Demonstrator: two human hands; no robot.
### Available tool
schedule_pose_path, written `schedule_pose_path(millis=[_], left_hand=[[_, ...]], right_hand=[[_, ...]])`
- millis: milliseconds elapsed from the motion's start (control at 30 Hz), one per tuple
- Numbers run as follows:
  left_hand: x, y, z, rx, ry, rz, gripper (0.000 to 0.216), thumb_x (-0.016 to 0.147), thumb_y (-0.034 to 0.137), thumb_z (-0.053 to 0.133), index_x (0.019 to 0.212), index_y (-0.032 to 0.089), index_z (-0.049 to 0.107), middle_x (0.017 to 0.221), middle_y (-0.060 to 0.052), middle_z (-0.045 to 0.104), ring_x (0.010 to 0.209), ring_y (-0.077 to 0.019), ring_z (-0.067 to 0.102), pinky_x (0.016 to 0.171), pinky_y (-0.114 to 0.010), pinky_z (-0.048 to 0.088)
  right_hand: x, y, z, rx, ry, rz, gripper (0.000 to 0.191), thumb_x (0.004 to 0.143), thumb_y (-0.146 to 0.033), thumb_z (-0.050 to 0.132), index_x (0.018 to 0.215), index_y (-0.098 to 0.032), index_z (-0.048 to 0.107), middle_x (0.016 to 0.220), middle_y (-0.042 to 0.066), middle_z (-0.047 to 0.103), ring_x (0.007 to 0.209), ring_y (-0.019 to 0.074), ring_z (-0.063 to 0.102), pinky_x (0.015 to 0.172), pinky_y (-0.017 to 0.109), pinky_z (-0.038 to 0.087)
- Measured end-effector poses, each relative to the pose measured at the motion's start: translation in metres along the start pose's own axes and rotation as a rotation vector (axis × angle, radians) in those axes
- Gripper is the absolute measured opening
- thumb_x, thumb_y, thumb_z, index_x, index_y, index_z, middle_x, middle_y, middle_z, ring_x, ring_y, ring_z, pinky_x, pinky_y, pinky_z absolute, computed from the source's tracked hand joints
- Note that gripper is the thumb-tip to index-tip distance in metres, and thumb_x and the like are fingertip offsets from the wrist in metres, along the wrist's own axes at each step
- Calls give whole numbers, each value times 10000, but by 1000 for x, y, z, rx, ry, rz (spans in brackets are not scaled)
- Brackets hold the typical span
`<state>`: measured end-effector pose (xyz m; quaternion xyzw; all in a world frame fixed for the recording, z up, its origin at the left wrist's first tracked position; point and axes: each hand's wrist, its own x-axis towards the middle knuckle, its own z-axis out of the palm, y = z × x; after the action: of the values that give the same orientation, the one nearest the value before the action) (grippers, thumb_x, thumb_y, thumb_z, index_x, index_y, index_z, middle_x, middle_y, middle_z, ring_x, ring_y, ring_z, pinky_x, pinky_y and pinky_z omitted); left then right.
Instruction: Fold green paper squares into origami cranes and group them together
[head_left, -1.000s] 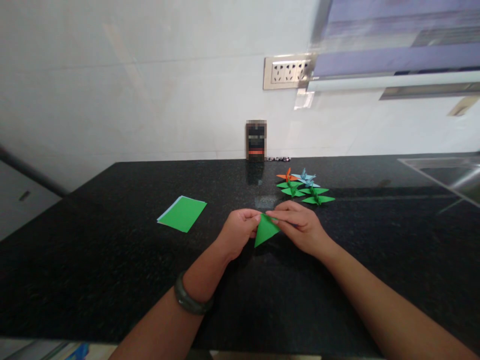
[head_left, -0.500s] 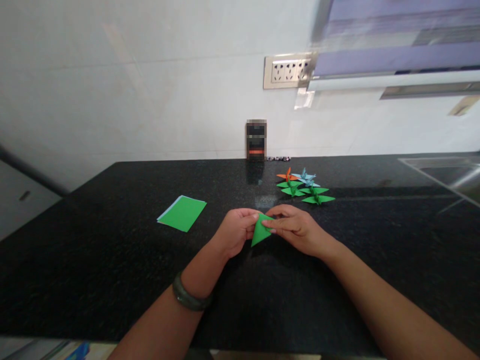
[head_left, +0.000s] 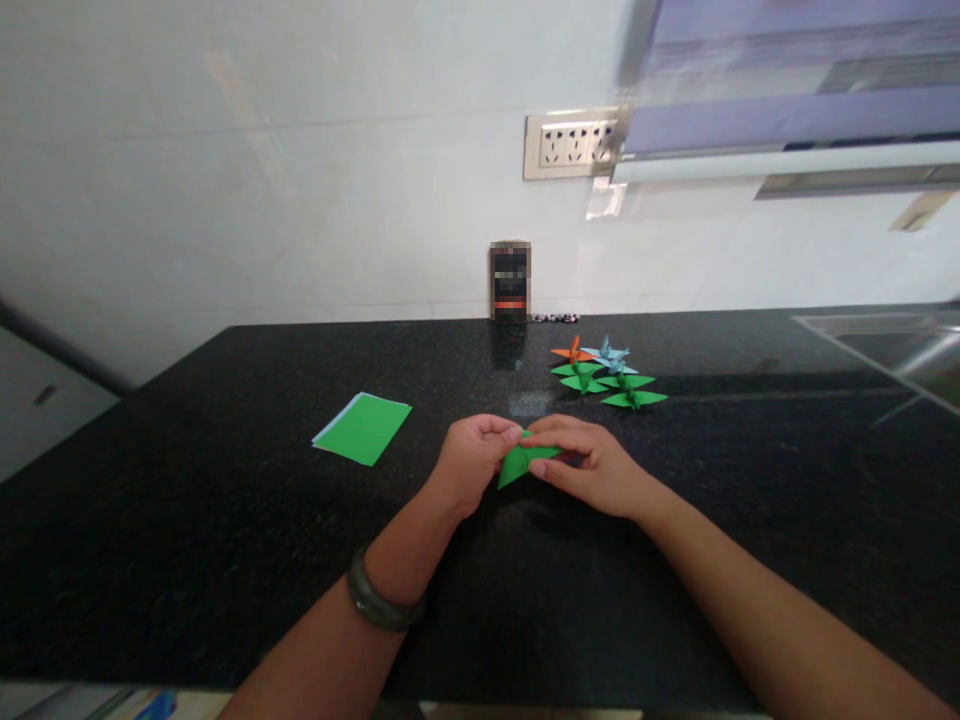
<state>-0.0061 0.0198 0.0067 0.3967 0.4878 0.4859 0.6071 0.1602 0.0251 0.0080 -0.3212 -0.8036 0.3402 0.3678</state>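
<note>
Left hand, right hand, paper between

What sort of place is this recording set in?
Most likely a home kitchen: a black stone countertop against a white wall, a steel sink set into it at the right, and a row of wall sockets above.

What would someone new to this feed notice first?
The eye goes first to the middle of the black counter, where the left hand and the right hand both pinch a folded green paper between them. Behind the hands to the right lies a cluster of folded paper figures in green, orange and pale blue. A stack of green sheets lies to the left.
</note>
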Motion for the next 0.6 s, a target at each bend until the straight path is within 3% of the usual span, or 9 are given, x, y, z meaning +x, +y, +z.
schedule_pose_path(millis=[67,100,200,400,600], left_hand=[[1,-2,1,38,53,74,181,602,251,716,681,116,626,526,5,603,437,-65,493,436,-180,363],[1,-2,2,49,70,99,173,607,249,710,681,116,628,521,8,600,433,-60,484,432,-176,357],[1,-3,3,55,88,119,175,617,258,699,696,115,633,532,6,603,440,-63,491,432,-177,365],[-1,0,4,15,60,-6,190,619,262,700,706,116,615,571,-8,618,504,-104,572,498,-222,459],[-2,0,3,-2,2,-84,215,612,273,717,693,108,605,576,-21,625,492,-109,580,480,-224,464]], right_hand=[[1,2,8,98,161,222,278,712,-307,656,952,-189,580,811,23,623,711,135,595,621,249,485],[2,2,11,149,179,317,322,674,-311,682,941,-187,551,745,1,607,627,123,579,547,234,468],[4,3,13,228,119,511,194,680,-293,644,760,-168,520,566,-40,538,467,88,507,448,209,414],[5,-2,8,435,175,558,192,672,-311,629,742,-156,539,524,-70,487,409,54,444,408,193,409],[5,-1,8,594,155,597,224,626,-312,684,646,-148,533,506,-69,487,397,39,430,380,175,420]])
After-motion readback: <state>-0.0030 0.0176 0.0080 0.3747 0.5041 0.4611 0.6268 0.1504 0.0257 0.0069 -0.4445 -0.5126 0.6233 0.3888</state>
